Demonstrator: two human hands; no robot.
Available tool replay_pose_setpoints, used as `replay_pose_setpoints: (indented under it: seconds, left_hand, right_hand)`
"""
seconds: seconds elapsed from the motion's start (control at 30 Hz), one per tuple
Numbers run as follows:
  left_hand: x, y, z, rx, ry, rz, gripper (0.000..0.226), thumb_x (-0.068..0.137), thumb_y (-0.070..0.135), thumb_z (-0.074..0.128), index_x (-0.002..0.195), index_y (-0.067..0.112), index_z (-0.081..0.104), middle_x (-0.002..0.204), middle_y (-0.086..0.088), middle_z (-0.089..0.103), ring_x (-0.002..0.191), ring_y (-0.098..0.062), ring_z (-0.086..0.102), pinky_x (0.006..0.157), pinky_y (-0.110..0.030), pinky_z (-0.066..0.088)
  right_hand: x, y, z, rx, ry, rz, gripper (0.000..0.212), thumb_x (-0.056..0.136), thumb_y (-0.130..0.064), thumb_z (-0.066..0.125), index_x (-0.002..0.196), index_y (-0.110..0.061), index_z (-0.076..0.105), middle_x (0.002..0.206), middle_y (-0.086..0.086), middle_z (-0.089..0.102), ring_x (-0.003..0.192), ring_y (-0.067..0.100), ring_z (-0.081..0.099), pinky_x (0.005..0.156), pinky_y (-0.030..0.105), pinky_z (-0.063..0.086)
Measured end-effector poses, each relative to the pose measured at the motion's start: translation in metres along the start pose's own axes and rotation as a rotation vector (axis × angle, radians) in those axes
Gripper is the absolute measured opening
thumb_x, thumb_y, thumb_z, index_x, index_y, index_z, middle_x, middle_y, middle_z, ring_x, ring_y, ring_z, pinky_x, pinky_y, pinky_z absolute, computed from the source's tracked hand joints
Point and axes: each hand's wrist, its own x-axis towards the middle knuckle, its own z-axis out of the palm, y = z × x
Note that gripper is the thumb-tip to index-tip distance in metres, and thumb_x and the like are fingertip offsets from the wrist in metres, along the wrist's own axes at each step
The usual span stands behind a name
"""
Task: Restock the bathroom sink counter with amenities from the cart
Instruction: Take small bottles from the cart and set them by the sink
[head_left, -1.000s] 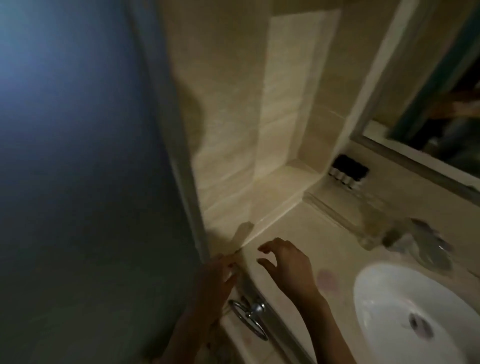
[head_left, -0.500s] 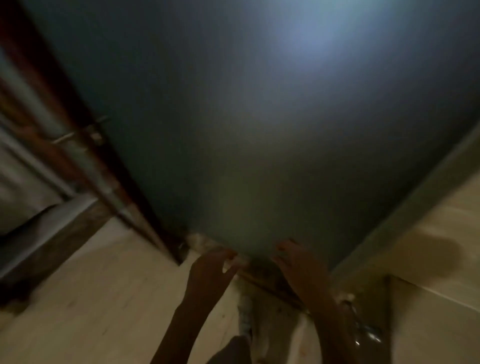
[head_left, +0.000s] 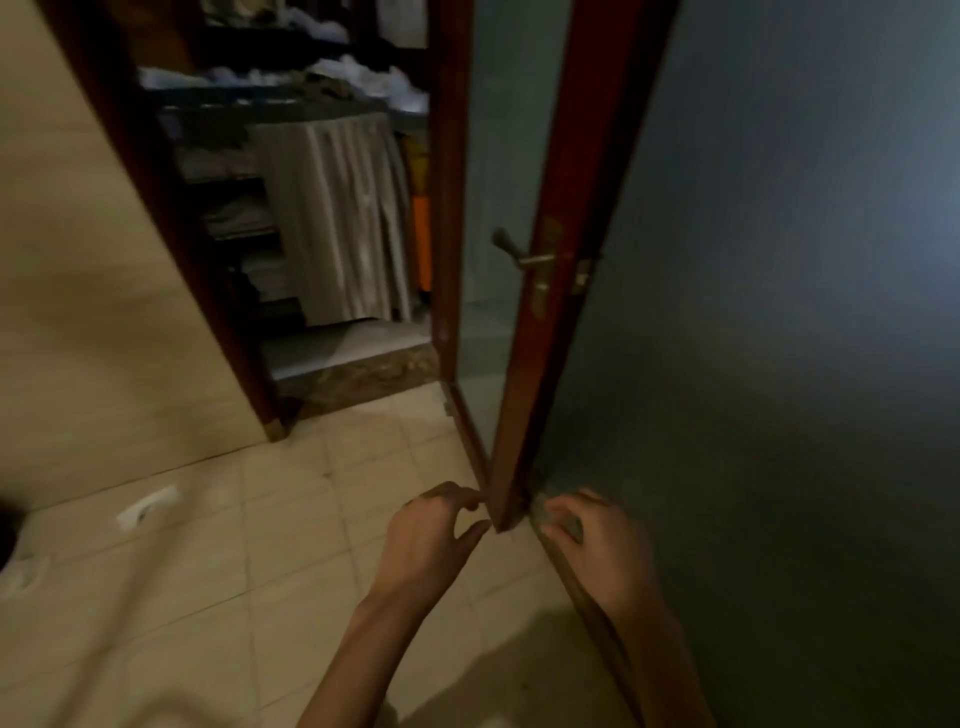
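1. the person stands on the tiled bathroom floor (head_left: 260, 545), facing the open door (head_left: 524, 364). its wooden edge stands just ahead of both hands.
2. the cart (head_left: 218, 171) is out past the doorway, beyond the raised sill (head_left: 358, 371). its shelves carry folded linen and loose white packets, and a pale cloth (head_left: 343, 223) hangs down its front. the amenities should be there, but i can't make out which ones.
3. the sink desk is nowhere in view from this angle.
4. the left hand (head_left: 431, 545) is held out low, just left of the door's bottom corner. its fingers (head_left: 457, 496) are loosely curled with the thumb apart, and they hold nothing.
5. the right hand (head_left: 597, 545) is on the other side of the door edge, close to the frosted glass. it is blurred, but the fingers look loosely bent and i see nothing in them.
6. my read is that this is the fetching leg of the job. both hands are empty and the person is turned toward the cart, so the restocking itself looks not yet begun.
7. the next move calls for passing through the gap between door and frame and stepping up over the sill, clear of the door handle (head_left: 524, 258). then comes a reach into a shelf for the small items.
8. a white thing (head_left: 148, 506) lies on the floor off to the left. i can't tell what it is, but it is well away from the path to the doorway.
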Motion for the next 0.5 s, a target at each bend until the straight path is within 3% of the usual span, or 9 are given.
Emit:
replay_pose_setpoints:
  seconds: [0.13,0.27,0.5]
  left_hand:
    - [0.019,-0.085,-0.061,0.031,0.1,-0.128,0.032,0.091,0.042,0.059,0.122,0.035,0.061,0.114,0.015,0.064,0.104,-0.004,0.059,0.082,-0.017,0.041]
    - [0.031,-0.158,-0.119,0.034,0.229,-0.222,0.029,0.09,0.039,0.061,0.118,0.031,0.064,0.108,0.013,0.066,0.099,-0.006,0.06,0.078,-0.019,0.041]
    - [0.034,-0.234,-0.161,0.028,0.254,-0.347,0.029,0.09,0.041,0.061,0.118,0.034,0.064,0.109,0.017,0.065,0.095,0.0,0.06,0.076,-0.014,0.043]
  right_hand:
    - [0.07,-0.097,0.032,-0.012,-0.002,-0.158,0.024,0.093,-0.041,0.054,0.117,-0.039,0.058,0.117,-0.018,0.055,0.103,0.003,0.054,0.09,0.028,0.047]
    - [0.129,-0.19,0.064,-0.015,-0.007,-0.324,0.027,0.093,-0.039,0.056,0.119,-0.032,0.062,0.117,-0.017,0.058,0.107,0.005,0.055,0.087,0.026,0.046]
    - [0.181,-0.265,0.096,0.028,-0.034,-0.379,0.025,0.09,-0.037,0.061,0.113,-0.028,0.066,0.111,-0.016,0.062,0.104,0.005,0.057,0.083,0.025,0.046]
